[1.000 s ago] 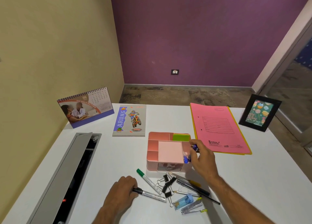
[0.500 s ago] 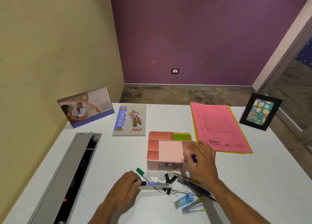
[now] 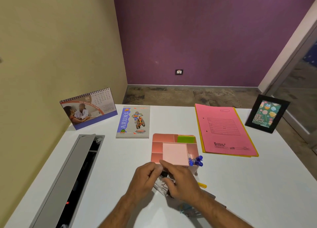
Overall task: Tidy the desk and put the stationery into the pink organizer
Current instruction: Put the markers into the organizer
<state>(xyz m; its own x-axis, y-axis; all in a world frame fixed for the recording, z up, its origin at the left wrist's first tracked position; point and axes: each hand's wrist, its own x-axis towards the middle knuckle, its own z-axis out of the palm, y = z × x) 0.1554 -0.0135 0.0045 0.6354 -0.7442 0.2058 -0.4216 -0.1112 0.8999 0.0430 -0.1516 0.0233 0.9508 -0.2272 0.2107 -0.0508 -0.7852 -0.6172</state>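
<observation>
A person's left hand (image 3: 145, 179) and right hand (image 3: 181, 181) meet just in front of the pink organizer (image 3: 174, 149) on a white desk (image 3: 257, 184), fingers curled together around a marker (image 3: 163, 174) whose black end shows between them. Blue-capped pens (image 3: 195, 160) stand in the organizer's right front compartment, green sticky notes (image 3: 186, 139) in a rear one. More stationery lies blurred beneath the right wrist. A pink folder (image 3: 223, 129), a notebook (image 3: 133, 122), a desk calendar (image 3: 89, 109) and a framed picture (image 3: 266, 113) line the far edge.
</observation>
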